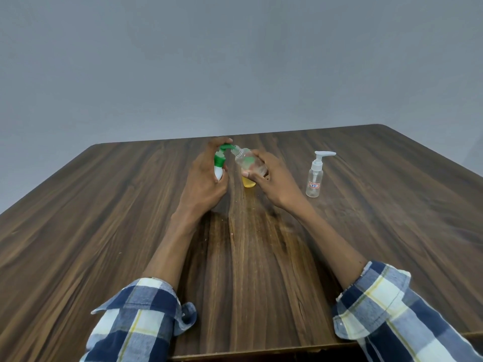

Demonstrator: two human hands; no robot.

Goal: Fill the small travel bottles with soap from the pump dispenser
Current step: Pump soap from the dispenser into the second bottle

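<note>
The brown wooden worktop [130,218] stands by a plain grey wall [235,61]. The left hand [202,176] grips the green-topped pump dispenser [219,165]. The right hand [271,176] holds a tilted small clear bottle [248,160] at its spout. Another travel bottle [315,178] stands to the right.

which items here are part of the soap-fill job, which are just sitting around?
In use:
- pump dispenser, green top, gripped by left hand
- clear travel bottle, tilted, mouth at the spout, held by right hand
- capped travel bottle, upright, untouched

Idle:
- yellow thing behind right hand, unclear
- wooden table
</note>
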